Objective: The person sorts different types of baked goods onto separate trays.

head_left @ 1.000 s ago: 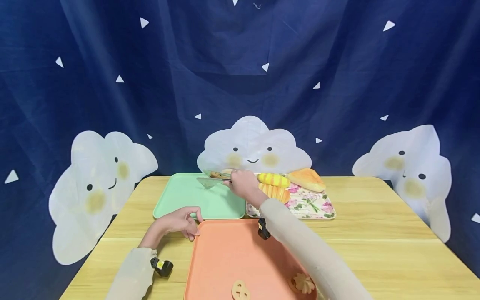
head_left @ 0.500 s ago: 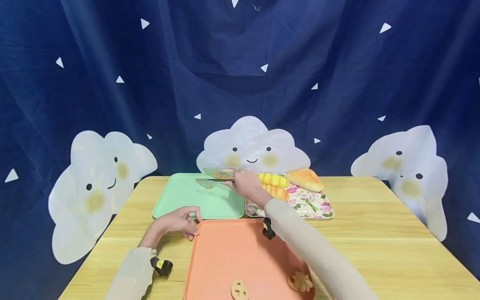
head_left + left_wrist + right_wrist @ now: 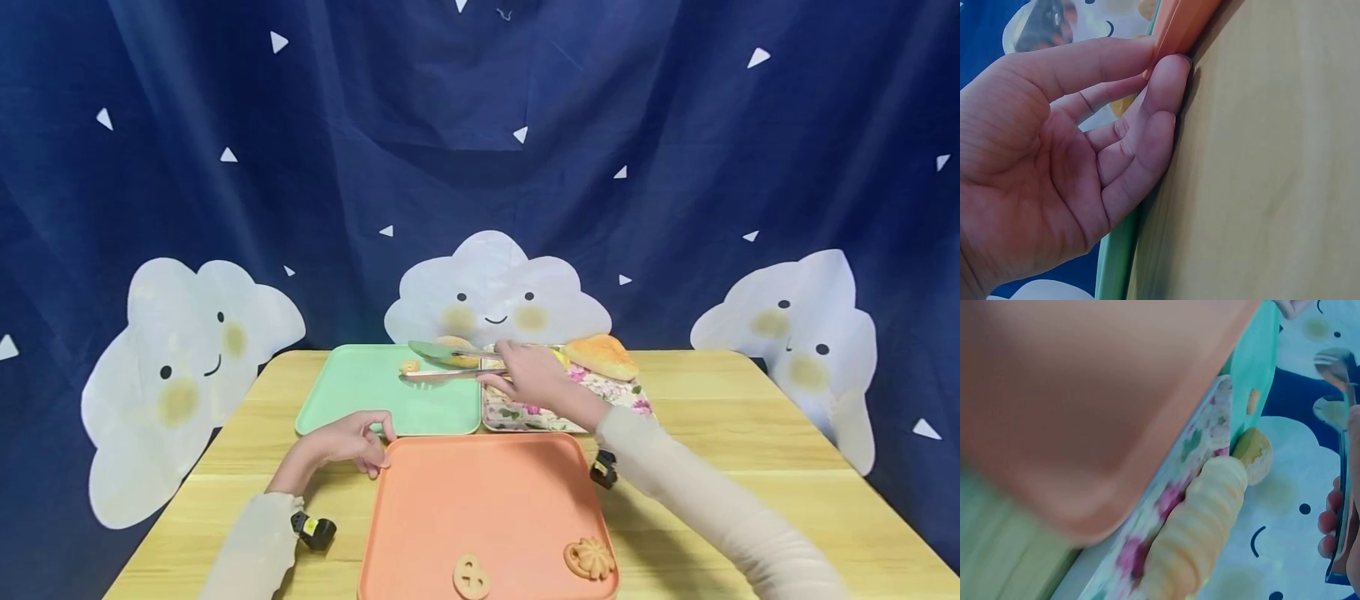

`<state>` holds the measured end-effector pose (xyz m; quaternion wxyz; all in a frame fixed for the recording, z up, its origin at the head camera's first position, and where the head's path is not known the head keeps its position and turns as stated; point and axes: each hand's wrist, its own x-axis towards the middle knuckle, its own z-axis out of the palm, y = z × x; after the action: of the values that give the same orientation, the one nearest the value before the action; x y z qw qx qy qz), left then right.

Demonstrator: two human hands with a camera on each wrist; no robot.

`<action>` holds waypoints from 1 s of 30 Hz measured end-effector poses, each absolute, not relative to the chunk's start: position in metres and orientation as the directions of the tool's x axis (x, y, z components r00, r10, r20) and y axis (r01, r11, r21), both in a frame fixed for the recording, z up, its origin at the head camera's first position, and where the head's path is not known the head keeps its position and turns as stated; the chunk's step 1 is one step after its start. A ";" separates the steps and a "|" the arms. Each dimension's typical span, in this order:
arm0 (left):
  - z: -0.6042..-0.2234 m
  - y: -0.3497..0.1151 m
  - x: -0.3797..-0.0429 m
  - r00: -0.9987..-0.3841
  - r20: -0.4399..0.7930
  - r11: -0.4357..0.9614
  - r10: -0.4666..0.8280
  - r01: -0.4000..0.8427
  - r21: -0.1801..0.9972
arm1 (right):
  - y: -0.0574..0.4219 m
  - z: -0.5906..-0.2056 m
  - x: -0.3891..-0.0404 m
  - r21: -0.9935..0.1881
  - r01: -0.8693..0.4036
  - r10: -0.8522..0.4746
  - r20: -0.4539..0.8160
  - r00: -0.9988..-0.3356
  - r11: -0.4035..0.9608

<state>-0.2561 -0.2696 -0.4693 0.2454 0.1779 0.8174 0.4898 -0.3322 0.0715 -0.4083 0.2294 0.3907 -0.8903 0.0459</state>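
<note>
My right hand [image 3: 536,379] grips metal tongs [image 3: 450,376], held over the seam between the green tray [image 3: 375,408] and the floral tray [image 3: 517,417]. The tongs' arms stand apart; one end is slotted like a fork, and nothing shows gripped between them. A small tan piece [image 3: 409,367] lies on the green tray near the tips. Behind the tongs, a round bread roll [image 3: 457,342] is partly hidden. My left hand [image 3: 348,442] pinches the left far corner of the orange tray [image 3: 487,492] between thumb and fingers, seen closely in the left wrist view.
On the orange tray lie a pretzel-shaped cookie [image 3: 472,577] and a flower-shaped cookie [image 3: 590,558]. A golden triangular bread [image 3: 602,357] rests on the floral tray, beside a ridged roll [image 3: 1197,525]. A blue cloud-print curtain [image 3: 480,167] hangs behind the wooden table [image 3: 720,467].
My right hand and the tongs have moved right, and the tongs' arms have spread wider. The small tan piece on the green tray now shows clearly. My left hand keeps its place on the orange tray.
</note>
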 end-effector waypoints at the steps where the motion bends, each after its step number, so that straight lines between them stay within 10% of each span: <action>1: -0.470 -0.270 -0.256 -0.816 -0.228 0.455 0.531 0.047 0.889 | 0.079 -0.408 -0.328 0.091 -0.734 -0.685 0.452 -0.572 0.673; 18: -0.468 -0.271 -0.256 -0.818 -0.242 0.457 0.522 0.028 0.889 | 0.159 -0.435 -0.255 0.124 -0.953 -0.890 0.406 -0.206 0.277; 30: -0.470 -0.271 -0.258 -0.816 -0.237 0.456 0.528 0.037 0.889 | 0.166 -0.448 -0.234 0.126 -0.982 -0.946 0.308 -0.098 0.142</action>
<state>-0.2582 -0.2709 -0.4696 0.2497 0.1729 0.8159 0.4920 -0.2336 0.1658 -0.4484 0.1595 0.6525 -0.7387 0.0558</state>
